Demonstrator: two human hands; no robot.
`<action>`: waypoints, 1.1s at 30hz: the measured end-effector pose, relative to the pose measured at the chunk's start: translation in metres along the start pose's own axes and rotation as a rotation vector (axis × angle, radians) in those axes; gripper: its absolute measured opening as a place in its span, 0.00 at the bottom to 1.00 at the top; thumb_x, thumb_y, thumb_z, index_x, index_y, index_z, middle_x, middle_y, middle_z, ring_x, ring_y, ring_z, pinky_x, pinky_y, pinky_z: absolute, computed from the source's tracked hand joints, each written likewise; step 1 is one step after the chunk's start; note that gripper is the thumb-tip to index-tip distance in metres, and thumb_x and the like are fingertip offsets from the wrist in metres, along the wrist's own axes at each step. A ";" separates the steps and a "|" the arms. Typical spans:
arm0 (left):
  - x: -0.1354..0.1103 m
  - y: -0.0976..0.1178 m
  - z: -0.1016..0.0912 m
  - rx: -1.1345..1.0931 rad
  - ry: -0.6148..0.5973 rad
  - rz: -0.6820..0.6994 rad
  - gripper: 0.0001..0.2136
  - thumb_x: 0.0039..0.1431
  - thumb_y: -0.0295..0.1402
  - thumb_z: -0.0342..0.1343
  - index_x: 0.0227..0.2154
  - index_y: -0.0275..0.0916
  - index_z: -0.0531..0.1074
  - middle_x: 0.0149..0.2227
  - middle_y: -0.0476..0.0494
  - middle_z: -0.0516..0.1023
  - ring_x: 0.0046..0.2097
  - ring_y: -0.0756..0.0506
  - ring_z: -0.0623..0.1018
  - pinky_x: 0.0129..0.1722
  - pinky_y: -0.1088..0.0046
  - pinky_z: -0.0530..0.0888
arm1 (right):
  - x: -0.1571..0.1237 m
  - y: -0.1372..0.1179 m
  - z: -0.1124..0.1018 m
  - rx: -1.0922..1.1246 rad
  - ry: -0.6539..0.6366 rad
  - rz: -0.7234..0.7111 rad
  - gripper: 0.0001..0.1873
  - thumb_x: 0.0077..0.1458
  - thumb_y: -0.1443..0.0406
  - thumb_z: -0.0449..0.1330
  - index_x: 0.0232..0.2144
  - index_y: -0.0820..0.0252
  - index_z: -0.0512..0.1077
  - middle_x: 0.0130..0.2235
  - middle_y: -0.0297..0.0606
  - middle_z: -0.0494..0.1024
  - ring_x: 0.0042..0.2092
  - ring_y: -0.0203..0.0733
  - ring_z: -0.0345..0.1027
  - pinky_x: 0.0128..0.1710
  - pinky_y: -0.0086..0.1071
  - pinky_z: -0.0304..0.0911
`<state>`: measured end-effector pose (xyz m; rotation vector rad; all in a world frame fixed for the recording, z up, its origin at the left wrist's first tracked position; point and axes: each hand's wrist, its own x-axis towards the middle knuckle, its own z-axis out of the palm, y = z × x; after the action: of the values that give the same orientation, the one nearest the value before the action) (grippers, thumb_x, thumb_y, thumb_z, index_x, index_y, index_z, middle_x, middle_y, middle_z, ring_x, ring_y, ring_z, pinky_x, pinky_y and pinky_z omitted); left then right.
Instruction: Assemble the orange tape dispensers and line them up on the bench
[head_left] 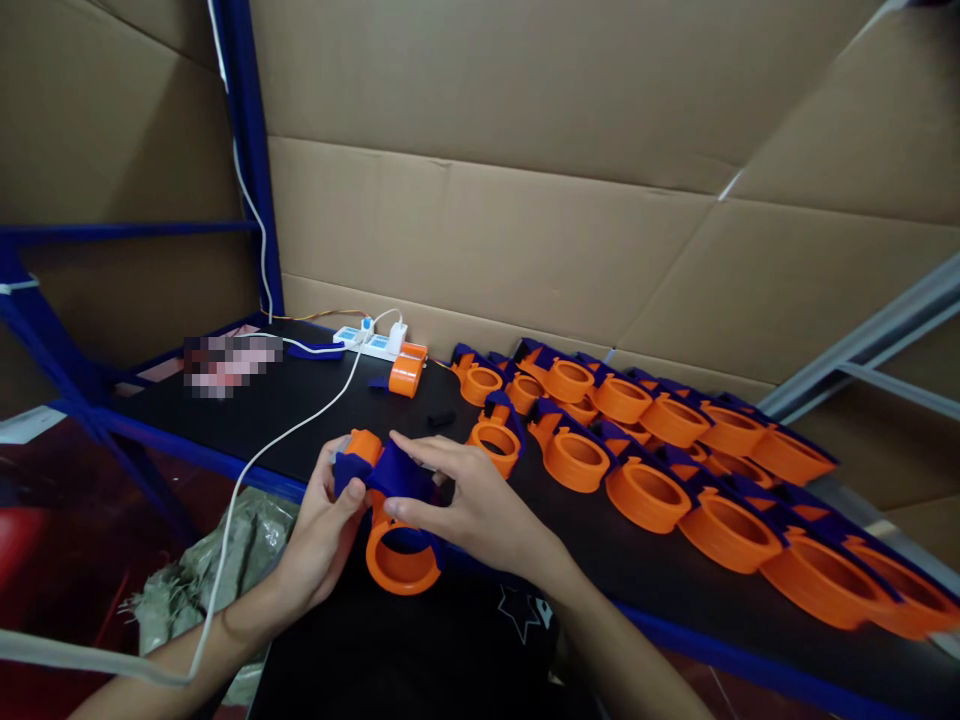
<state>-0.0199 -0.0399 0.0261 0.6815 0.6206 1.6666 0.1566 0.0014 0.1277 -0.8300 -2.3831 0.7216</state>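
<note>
An orange and dark-blue tape dispenser (397, 475) is held between my two hands over the near edge of the table, its round orange ring hanging downward. My left hand (326, 535) grips its left side, with the thumb pressed against the blue part. On the other side, my right hand (476, 495) has its fingers and thumb around the blue part. Just beyond my right hand, another tape dispenser (517, 440) lies on the black table (315, 395). A small black piece (441, 419) is close to my right fingers.
Several more orange and blue dispensers (649, 495) are lined up in rows along the right. A white power strip (371, 343) with plugs lies at the back, near an orange piece (407, 370). A white cable (289, 430) crosses the left side. Cardboard walls (495, 230) stand behind.
</note>
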 end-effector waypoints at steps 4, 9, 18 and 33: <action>0.000 -0.001 0.003 -0.040 -0.039 -0.054 0.24 0.56 0.44 0.65 0.54 0.45 0.69 0.42 0.44 0.78 0.41 0.44 0.79 0.48 0.63 0.76 | -0.004 0.004 -0.001 0.060 -0.006 0.038 0.31 0.57 0.56 0.67 0.61 0.54 0.69 0.52 0.42 0.78 0.46 0.44 0.73 0.42 0.35 0.70; -0.003 -0.002 0.005 0.026 -0.062 -0.042 0.25 0.55 0.40 0.67 0.54 0.45 0.68 0.47 0.42 0.77 0.47 0.41 0.78 0.48 0.62 0.76 | -0.012 0.005 0.001 0.128 0.011 0.078 0.32 0.55 0.57 0.68 0.61 0.50 0.69 0.54 0.39 0.76 0.47 0.42 0.72 0.43 0.35 0.68; -0.015 0.010 -0.001 0.331 -0.147 0.164 0.33 0.43 0.34 0.74 0.53 0.45 0.68 0.48 0.43 0.75 0.46 0.40 0.77 0.45 0.68 0.74 | -0.023 0.008 0.023 0.665 0.194 0.173 0.14 0.55 0.59 0.69 0.44 0.53 0.78 0.38 0.33 0.72 0.39 0.36 0.67 0.41 0.31 0.65; -0.016 0.027 0.004 0.510 -0.341 0.261 0.39 0.28 0.40 0.79 0.49 0.43 0.74 0.45 0.42 0.76 0.46 0.36 0.78 0.46 0.64 0.74 | -0.032 0.012 0.038 0.981 0.261 0.189 0.09 0.47 0.64 0.74 0.32 0.56 0.79 0.32 0.31 0.72 0.36 0.35 0.67 0.40 0.30 0.63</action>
<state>-0.0327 -0.0603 0.0468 1.4336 0.7367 1.5805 0.1603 -0.0233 0.0835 -0.6388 -1.4310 1.5518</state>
